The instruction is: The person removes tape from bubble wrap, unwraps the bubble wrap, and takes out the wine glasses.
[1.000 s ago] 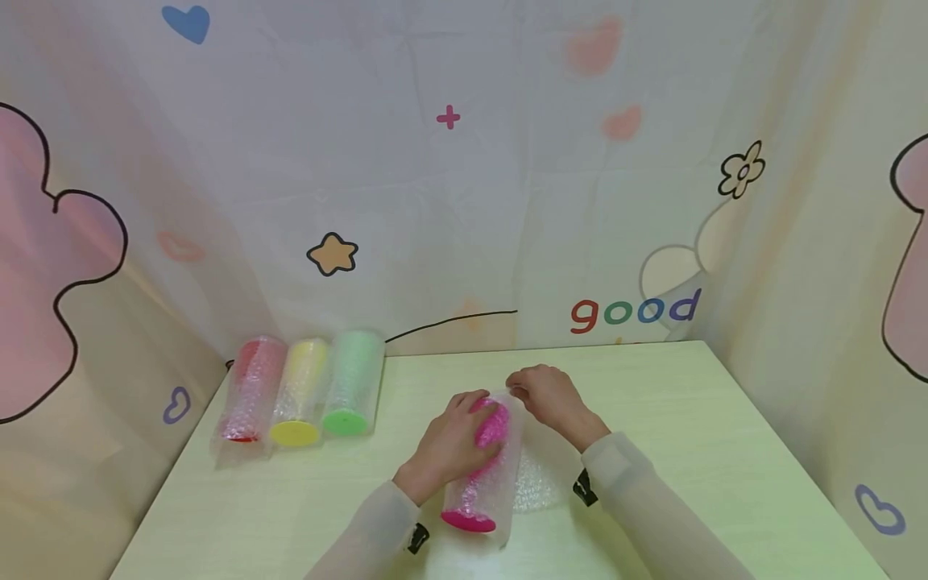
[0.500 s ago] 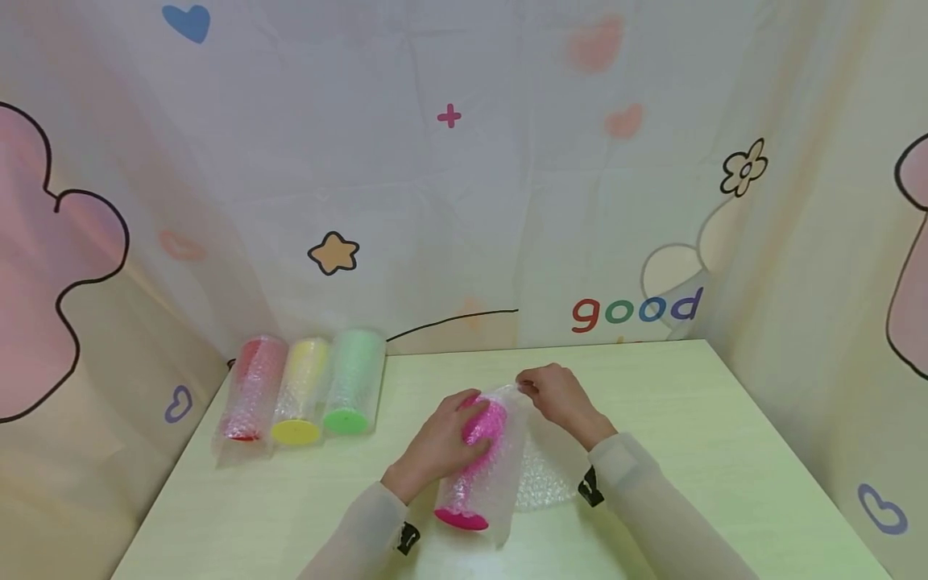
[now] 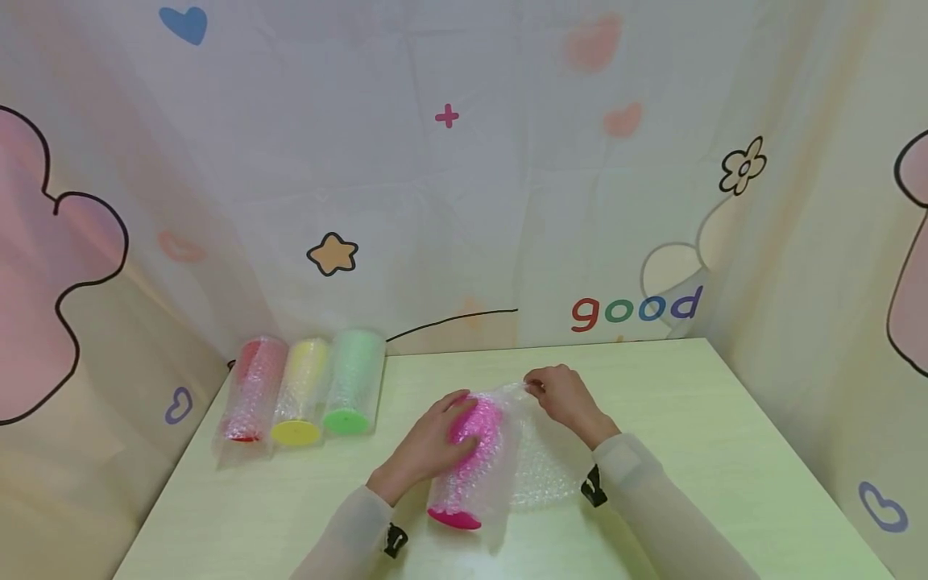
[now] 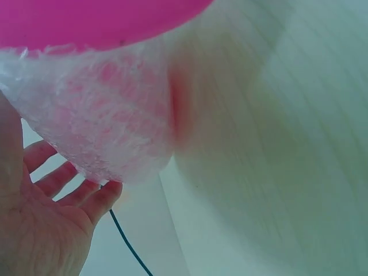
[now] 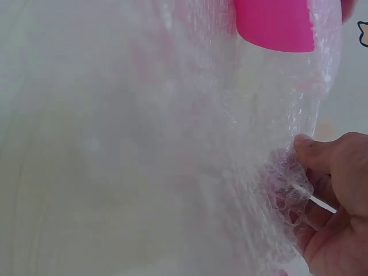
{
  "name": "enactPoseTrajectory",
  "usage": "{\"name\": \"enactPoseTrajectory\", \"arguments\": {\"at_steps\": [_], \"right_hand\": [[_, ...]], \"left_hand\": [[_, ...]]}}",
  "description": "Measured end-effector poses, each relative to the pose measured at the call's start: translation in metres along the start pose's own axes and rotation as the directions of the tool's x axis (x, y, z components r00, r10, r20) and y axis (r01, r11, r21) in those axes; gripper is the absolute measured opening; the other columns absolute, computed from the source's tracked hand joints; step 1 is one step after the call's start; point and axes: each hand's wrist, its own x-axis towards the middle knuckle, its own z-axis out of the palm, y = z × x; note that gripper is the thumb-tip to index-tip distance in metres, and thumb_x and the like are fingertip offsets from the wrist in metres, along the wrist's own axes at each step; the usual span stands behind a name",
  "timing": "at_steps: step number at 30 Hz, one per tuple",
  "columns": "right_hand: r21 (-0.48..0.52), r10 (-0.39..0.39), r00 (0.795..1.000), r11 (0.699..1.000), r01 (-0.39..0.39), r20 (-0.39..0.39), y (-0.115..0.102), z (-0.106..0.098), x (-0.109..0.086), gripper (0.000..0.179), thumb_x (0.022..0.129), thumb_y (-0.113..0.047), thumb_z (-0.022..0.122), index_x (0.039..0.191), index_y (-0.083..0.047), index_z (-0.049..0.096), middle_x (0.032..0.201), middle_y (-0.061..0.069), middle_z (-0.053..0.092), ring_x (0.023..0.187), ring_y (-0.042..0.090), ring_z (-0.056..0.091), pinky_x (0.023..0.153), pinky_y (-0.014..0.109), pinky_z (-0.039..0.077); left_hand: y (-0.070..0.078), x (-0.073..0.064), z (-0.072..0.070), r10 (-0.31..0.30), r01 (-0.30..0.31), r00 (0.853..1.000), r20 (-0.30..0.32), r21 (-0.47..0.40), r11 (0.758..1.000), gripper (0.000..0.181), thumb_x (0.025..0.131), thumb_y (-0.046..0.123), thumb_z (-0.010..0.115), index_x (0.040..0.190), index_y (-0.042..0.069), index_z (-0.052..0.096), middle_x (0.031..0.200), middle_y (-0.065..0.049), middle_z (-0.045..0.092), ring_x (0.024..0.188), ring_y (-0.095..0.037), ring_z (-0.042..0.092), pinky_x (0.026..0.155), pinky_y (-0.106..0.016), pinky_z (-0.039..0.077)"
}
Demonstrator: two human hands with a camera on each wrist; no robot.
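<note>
A pink cylinder with a flat, wider disc end (image 3: 464, 455) lies in bubble wrap in the middle of the table. My left hand (image 3: 428, 439) holds it from the left, fingers and thumb curved round the wrapped upper part. From below, the left wrist view shows the pink disc (image 4: 103, 20) and the left fingertips against the film. The bubble wrap (image 3: 547, 475) extends to the right of the cylinder, lying partly on the table. My right hand (image 3: 569, 403) pinches its far edge. Gathered film shows between the right thumb and fingers (image 5: 316, 152) in the right wrist view.
Three similar wrapped cylinders, red (image 3: 254, 391), yellow (image 3: 300, 395) and green (image 3: 353, 383), lie side by side at the table's back left. A patterned cloth (image 3: 464, 201) hangs behind the table (image 3: 674, 419) and along both sides.
The pink cylinder and my left hand have shifted a little to the left. My right hand has drawn the film's edge slightly to the right, away from the cylinder.
</note>
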Motion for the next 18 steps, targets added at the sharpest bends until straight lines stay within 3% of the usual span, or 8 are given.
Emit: {"name": "enactPoseTrajectory", "arguments": {"at_steps": [4, 8, 12, 18], "right_hand": [[0.01, 0.011, 1.0, 1.0, -0.011, 0.011, -0.001, -0.001, 0.0, 0.016, 0.091, -0.013, 0.069, 0.105, -0.009, 0.076, 0.095, 0.006, 0.076, 0.079, 0.018, 0.066, 0.08, 0.038, 0.058], [-0.004, -0.029, 1.0, 1.0, 0.029, 0.009, -0.002, -0.004, 0.0, 0.015, 0.091, -0.011, 0.069, 0.104, -0.009, 0.076, 0.094, 0.006, 0.076, 0.074, 0.015, 0.062, 0.074, 0.034, 0.057], [-0.041, -0.059, 0.998, 0.997, 0.06, 0.013, -0.003, -0.008, 0.0, 0.014, 0.091, -0.011, 0.068, 0.103, -0.009, 0.076, 0.092, 0.005, 0.076, 0.071, 0.014, 0.061, 0.07, 0.033, 0.055], [-0.11, 0.01, 0.999, 0.994, -0.004, 0.054, -0.01, -0.013, -0.003, 0.019, 0.091, -0.02, 0.069, 0.107, -0.011, 0.073, 0.097, 0.007, 0.075, 0.082, 0.023, 0.07, 0.073, 0.041, 0.058]], "left_hand": [[0.0, -0.002, -0.001, -0.001, 0.001, 1.0, 0.001, -0.011, 1.0, 0.063, 0.092, 0.037, 0.064, 0.149, 0.018, 0.043, 0.159, -0.005, 0.034, 0.145, -0.032, 0.035, 0.113, -0.052, 0.039], [0.004, -0.002, -0.003, 0.009, -0.009, 1.0, -0.002, 0.03, 1.0, 0.063, 0.092, 0.039, 0.062, 0.149, 0.019, 0.042, 0.16, -0.004, 0.031, 0.147, -0.03, 0.032, 0.113, -0.049, 0.039], [0.019, -0.001, -0.009, 0.041, -0.04, 0.999, 0.0, 0.085, 0.996, 0.064, 0.093, 0.04, 0.061, 0.149, 0.018, 0.041, 0.162, -0.004, 0.027, 0.15, -0.028, 0.026, 0.114, -0.048, 0.039], [0.04, 0.006, -0.008, 0.095, -0.105, 0.993, 0.063, 0.184, 0.977, 0.065, 0.094, 0.042, 0.06, 0.15, 0.017, 0.04, 0.163, -0.006, 0.026, 0.152, -0.032, 0.02, 0.12, -0.049, 0.028]]}}
